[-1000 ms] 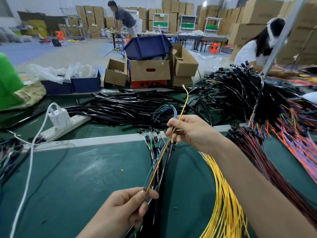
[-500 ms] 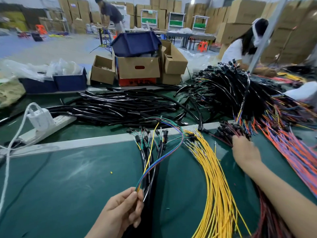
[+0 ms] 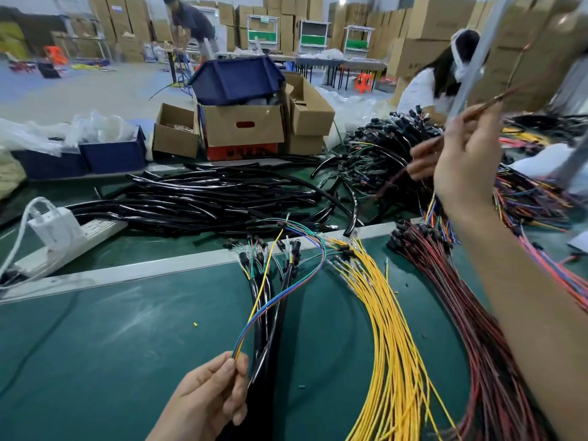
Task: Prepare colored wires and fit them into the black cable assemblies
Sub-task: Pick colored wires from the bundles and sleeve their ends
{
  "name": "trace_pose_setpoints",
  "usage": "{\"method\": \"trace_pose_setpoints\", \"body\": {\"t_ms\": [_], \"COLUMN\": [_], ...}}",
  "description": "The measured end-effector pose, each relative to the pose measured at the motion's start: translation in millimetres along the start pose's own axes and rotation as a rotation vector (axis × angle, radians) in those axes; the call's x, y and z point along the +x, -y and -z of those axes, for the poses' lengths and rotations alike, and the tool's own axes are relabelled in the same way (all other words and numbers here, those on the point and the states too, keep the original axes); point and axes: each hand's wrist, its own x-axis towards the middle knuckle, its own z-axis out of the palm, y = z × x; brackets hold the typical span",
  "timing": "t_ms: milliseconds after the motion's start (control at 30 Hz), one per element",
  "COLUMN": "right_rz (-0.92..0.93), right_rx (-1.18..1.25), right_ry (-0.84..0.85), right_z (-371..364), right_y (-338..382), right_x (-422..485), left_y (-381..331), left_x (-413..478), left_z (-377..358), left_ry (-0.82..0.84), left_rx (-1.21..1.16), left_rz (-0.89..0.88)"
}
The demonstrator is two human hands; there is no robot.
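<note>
Two hands (image 3: 210,396), three cardboard boxes (image 3: 243,125), two bins (image 3: 114,154).

Cable assemblies (image 3: 270,300) on table (image 3: 95,345) centre, wire bundle (image 3: 391,329) to their right, power strip (image 3: 66,243) far left, cardboard boxes (image 3: 243,125) behind.

We have only one camera, and it sits on the person's head. We look forward and down at a green table (image 3: 95,345) very close below us. The left hand (image 3: 210,396) is near the bottom edge. The right hand (image 3: 467,160) is up high on the right. Far back we see brown boxes (image 3: 241,125). The wide picture bends things at its edges.
</note>
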Motion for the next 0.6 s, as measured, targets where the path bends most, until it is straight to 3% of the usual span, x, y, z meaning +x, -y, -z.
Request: {"method": "trace_pose_setpoints", "body": {"t_ms": [100, 200, 300, 400, 600], "right_rz": [-0.284, -0.625, -0.892, -1.018, -0.938], "right_rx": [0.505, 0.739, 0.712, 0.577, 0.327], "right_ry": [0.073, 0.283, 0.563, 0.755, 0.629], "right_z": [-18.4, -38.9, -58.5, -74.3, -75.5], "right_y": [38.4, 53.6, 45.7, 24.1, -16.3], "right_x": [-16.2, -47.7, -89.8, -130.2, -129.1], "left_y": [-0.9, -2.9, -3.9, -5.9, -12.0], "left_x": [-0.4, -2.7, -5.5, -6.7, -10.2], "left_z": [0.9, 0.9, 1.5, 2.2, 9.7], "left_ry": [0.008, 0.008, -0.008, -0.004, 0.072], "left_rx": [0.035, 0.103, 0.137, 0.125, 0.159], "left_rz": [0.027, 0.067, 0.104, 0.140, 0.211]}}
